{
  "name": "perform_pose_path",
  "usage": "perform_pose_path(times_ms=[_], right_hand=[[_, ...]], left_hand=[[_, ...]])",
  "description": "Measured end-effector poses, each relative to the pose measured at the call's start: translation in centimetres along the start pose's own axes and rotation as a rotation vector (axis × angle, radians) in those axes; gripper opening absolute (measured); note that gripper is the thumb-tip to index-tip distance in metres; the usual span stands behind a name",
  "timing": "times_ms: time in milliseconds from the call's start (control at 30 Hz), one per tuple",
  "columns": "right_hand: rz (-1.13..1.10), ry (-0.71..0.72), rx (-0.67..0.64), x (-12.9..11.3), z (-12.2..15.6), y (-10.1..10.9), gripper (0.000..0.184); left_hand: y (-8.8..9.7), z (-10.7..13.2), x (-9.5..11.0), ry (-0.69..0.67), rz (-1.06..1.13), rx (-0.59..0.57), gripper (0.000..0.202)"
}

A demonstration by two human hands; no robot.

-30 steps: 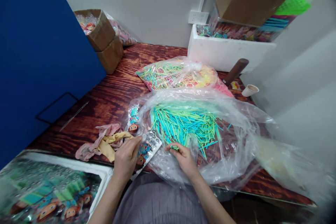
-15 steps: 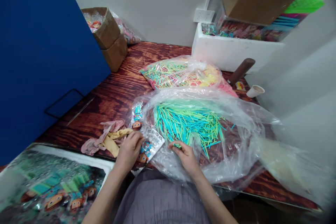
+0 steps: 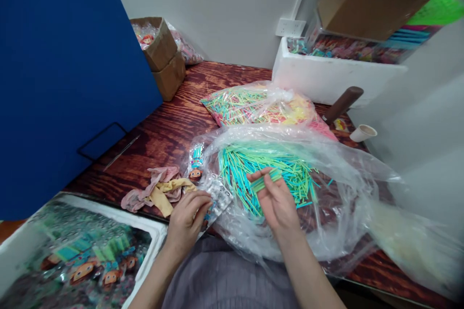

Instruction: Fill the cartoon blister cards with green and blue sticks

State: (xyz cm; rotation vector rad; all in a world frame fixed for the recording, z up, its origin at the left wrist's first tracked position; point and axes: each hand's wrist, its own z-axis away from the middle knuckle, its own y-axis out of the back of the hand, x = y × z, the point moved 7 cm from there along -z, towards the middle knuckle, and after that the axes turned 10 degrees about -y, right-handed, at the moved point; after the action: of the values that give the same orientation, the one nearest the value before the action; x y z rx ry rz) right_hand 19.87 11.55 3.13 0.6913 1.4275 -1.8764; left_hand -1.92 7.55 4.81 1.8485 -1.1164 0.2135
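My right hand [image 3: 277, 200] is closed around a small bundle of thin green sticks [image 3: 266, 181], raised over an open clear plastic bag. Inside that bag lies a large heap of loose green and blue sticks [image 3: 239, 169]. My left hand [image 3: 188, 215] pinches the edge of a printed clear packet [image 3: 221, 198]; part of the packet is hidden by the fingers. Just beyond it lies a filled packet [image 3: 196, 161] with blue sticks and a cartoon head.
Crumpled pink and yellow gloves [image 3: 159, 195] lie left of my left hand. A white foam box [image 3: 159, 241] with filled packets stands at lower left. Behind are a bag of mixed sticks [image 3: 242, 104], a paper cup [image 3: 362, 133] and a brown cylinder [image 3: 342, 105].
My right hand has risen forward over the heap, turning its bundle of sticks into clear view. My left hand stays by the packet. The whole view has shifted slightly.
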Motion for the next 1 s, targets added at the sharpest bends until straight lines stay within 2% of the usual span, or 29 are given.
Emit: perform_pose_path(times_ms=[133,233,333,500,700,833,1000], right_hand=[[-0.162,-0.123,-0.117,0.5,-1.5,-4.0,0.017],[-0.237,-0.169,-0.129,1.9,-1.8,-5.1,0.021],[-0.225,-0.182,-0.142,2.9,-1.5,-5.3,0.021],[-0.062,-0.198,-0.135,3.3,-0.8,-5.0,0.028],[0.143,-0.197,-0.222,3.2,0.2,-5.9,0.029],[0.112,-0.206,-0.265,3.3,0.5,-5.5,0.024],[0.03,-0.159,-0.243,3.3,0.7,-4.4,0.019]], left_hand=[[-0.6,-0.3,0.7,0.008,0.054,-0.005,0.011],[-0.7,-0.2,0.8,0.032,0.087,0.023,0.009],[-0.9,0.0,0.5,0.087,0.124,0.047,0.009],[-1.1,0.5,0.0,0.179,0.177,0.068,0.014],[-1.7,0.4,0.3,0.195,0.255,0.028,0.015],[-1.6,0.8,0.1,0.218,0.257,0.072,0.014],[-1.4,1.3,0.1,0.227,0.243,0.09,0.014]])
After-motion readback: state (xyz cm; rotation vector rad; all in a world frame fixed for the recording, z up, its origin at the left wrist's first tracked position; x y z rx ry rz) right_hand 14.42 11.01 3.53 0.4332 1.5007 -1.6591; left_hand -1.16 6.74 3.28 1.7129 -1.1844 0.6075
